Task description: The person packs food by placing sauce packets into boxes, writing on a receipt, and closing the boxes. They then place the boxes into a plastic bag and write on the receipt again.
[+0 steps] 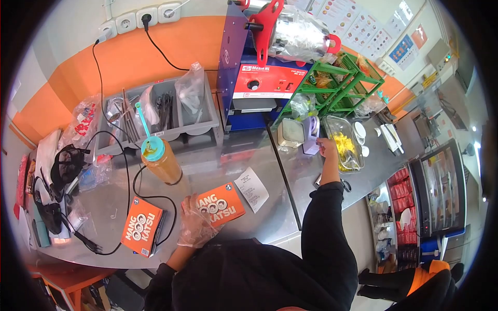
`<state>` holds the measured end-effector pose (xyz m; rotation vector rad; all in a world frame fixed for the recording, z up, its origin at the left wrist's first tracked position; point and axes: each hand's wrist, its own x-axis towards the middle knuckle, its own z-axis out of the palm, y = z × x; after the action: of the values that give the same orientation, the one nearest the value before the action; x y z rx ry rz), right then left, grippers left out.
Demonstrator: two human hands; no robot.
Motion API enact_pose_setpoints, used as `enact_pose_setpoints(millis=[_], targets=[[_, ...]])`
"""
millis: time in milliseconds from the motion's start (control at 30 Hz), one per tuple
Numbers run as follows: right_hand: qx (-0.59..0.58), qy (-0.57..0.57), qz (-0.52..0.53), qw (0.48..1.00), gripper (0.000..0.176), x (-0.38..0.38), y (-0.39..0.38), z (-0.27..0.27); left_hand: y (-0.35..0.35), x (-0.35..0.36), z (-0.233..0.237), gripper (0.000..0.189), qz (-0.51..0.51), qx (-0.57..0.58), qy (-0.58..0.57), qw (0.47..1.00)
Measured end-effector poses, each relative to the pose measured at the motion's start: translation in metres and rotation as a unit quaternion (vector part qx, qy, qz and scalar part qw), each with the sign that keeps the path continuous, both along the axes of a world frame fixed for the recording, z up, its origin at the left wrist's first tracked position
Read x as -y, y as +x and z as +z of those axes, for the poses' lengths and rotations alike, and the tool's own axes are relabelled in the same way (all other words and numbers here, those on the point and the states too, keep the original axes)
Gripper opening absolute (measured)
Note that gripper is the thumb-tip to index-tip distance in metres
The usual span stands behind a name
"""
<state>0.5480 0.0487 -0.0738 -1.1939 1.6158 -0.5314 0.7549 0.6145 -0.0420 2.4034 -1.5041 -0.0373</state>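
Observation:
My left hand (195, 226), in a clear plastic glove, grips the left end of an orange "Mang Katsu" box (224, 206) lying on the steel counter. A printed receipt (252, 190) lies against the box's right side. Stretched out to the far right, my right hand (327, 148) is bare, its fingers closed at the edge of a lavender container (310, 136). Just right of that hand is a clear tray (357, 167) with yellow food inside. A second orange box (142, 228) stands left of my gloved hand.
A squeeze bottle (165, 165) with brown sauce and a turquoise top stands behind the boxes. Behind it is a grey cutlery tray (205, 124). A cup sealer (262, 83) stands at the back, beside green racks (332, 70). A black cable (128, 189) crosses the counter's left side.

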Motion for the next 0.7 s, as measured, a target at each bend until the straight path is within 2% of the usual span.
enact_pose_setpoints(millis=[33,133,233,333,533,633,700], targets=[[0.026,0.012,0.005,1.000,0.013,-0.002,-0.001,0.002,0.000,0.001,0.000,0.065,0.002,0.001,-0.006,1.000],[0.152,0.007,-0.071,0.986,0.011,-0.030,-0.008,0.015,0.002,-0.001,-0.003,0.060,-0.007,0.000,-0.024,1.000],[0.213,-0.034,-0.043,0.976,0.012,-0.051,-0.023,0.008,0.004,-0.001,-0.005,0.058,-0.014,0.000,-0.039,0.999],[0.251,-0.068,-0.019,0.965,0.009,-0.060,-0.031,-0.012,0.003,0.003,0.000,0.058,-0.020,-0.006,-0.056,0.998],[0.291,-0.125,-0.074,0.946,0.011,-0.071,-0.026,-0.032,0.005,0.002,0.000,0.056,-0.030,0.031,-0.087,0.995],[0.263,-0.155,-0.112,0.946,0.011,-0.068,-0.021,-0.042,0.007,0.002,-0.008,0.055,-0.030,0.026,-0.097,0.994],[0.009,-0.273,-0.115,0.955,0.013,-0.063,-0.012,-0.044,0.007,-0.001,-0.012,0.058,-0.030,0.003,-0.091,0.995]])
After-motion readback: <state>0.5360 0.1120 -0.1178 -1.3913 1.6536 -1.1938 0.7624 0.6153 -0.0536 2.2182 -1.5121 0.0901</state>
